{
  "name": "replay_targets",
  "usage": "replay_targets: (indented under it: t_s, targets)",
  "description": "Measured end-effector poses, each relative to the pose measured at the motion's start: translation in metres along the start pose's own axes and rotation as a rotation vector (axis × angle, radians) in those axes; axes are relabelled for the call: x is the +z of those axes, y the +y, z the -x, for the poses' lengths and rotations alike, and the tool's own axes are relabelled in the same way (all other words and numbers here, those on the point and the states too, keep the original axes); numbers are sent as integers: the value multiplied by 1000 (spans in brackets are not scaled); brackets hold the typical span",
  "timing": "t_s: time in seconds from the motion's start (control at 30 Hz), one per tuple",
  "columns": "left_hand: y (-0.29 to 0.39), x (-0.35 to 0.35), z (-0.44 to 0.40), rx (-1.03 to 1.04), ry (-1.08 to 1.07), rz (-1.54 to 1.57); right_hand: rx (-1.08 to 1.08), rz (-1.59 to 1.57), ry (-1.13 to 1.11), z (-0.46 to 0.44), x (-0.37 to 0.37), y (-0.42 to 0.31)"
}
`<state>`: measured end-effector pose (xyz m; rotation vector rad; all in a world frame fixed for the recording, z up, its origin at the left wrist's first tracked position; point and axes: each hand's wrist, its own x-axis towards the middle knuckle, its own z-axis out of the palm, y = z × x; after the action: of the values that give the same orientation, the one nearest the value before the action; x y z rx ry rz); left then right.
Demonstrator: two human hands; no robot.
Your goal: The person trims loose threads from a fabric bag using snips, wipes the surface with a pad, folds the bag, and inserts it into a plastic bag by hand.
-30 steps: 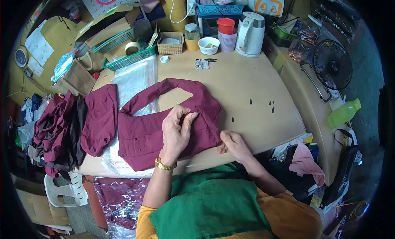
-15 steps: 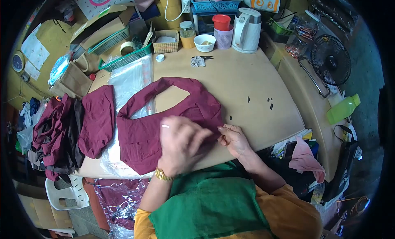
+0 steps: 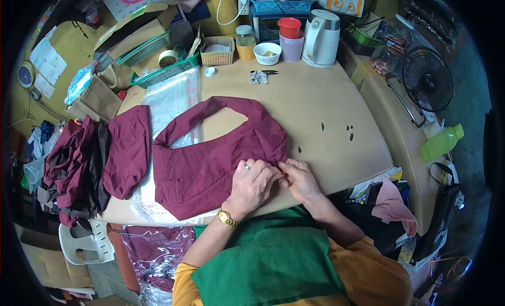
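A maroon cloth shoulder bag point(image 3: 210, 161) lies on the table in front of me, its wide strap looped away from me. My left hand point(image 3: 252, 184), with a ring and a gold watch, rests over the bag's near right edge. Its fingers are closed in a pinch there. From the right, my right hand point(image 3: 300, 181) meets it, thumb and fingertips pressed together on the same edge of the cloth. The fingertips of both hands nearly touch, and what lies exactly between them is too small to see.
Folded maroon cloth point(image 3: 127, 151) and a heap of maroon and dark pieces point(image 3: 71, 164) lie left. Clear plastic bags point(image 3: 173, 98) are partly under the bag. Small snips point(image 3: 271, 72), a white bowl point(image 3: 267, 54) and a kettle point(image 3: 321, 40) stand farther back. A fan point(image 3: 427, 78) is right.
My left hand, blurred before, has come right and down to the bag's edge beside my right hand. My right hand stays at the same edge. The view has shifted slightly.
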<state>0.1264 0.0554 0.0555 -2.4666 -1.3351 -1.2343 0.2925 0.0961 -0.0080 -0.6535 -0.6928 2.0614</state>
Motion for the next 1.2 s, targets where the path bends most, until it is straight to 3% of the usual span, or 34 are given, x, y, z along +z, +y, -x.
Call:
replay_targets:
  t_s: [0.07, 0.17, 0.23, 0.3, 0.37, 0.4, 0.47, 0.57, 0.63, 0.67, 0.7, 0.77, 0.83, 0.87, 0.9, 0.97, 1.03, 1.1, 1.17, 1.2]
  targets:
    - [8, -4, 6, -7, 59, 31, -208, 366, 123, -4, -10, 5]
    - [14, -33, -24, -18, 237, -140, -130, 189, 121, 10, 10, -19]
    - [-1, -34, -43, -296, 246, -176, -105, 202, 144, 13, 21, -15]
    - [-14, -33, -58, -388, 210, -230, -328, 581, 26, 8, 17, -6]
    - [-36, -25, -60, -496, -97, -35, -257, 505, 34, 5, 9, -3]
    - [-43, -20, -65, -499, -146, -100, -199, 421, 58, 4, 6, -1]
    - [-45, -17, -67, -524, -100, -21, -144, 339, 84, 7, -1, -5]
    - [-46, -12, -65, -498, 76, 172, 43, 588, 29, 22, -6, -28]
    - [-48, -16, -61, -485, 61, 180, -241, 1619, 353, 37, 18, -61]
    - [-44, -12, -58, -458, 69, 255, -235, 1620, 347, 31, 25, -63]
    - [-35, -11, -58, -360, 71, 276, -666, 1475, 441, 21, 36, -64]
    - [-19, -4, -56, -250, 7, 316, -1072, 1281, 504, 3, 40, -66]
    - [-6, -15, -54, -279, -119, 177, -901, 1509, 141, -20, 29, -57]
    - [-9, -26, -45, -220, -165, -31, -892, 1422, 153, -27, 27, -50]
    - [-14, -44, -34, -231, -155, -44, -895, 1419, 131, -31, 25, -50]
    - [-27, -89, -5, -235, -232, -236, -710, 1153, 260, -35, 12, -56]
    - [-52, -120, 38, -550, -308, 41, -848, 1257, 414, -42, -9, -53]
    - [-58, -135, 62, -842, -300, 113, -811, 1163, 419, -46, -18, -55]
    - [-62, -127, 80, -871, -189, 186, -733, 1254, 500, -47, -17, -57]
    - [-65, -117, 88, -881, 21, 290, -735, 1256, 486, -49, -23, -56]
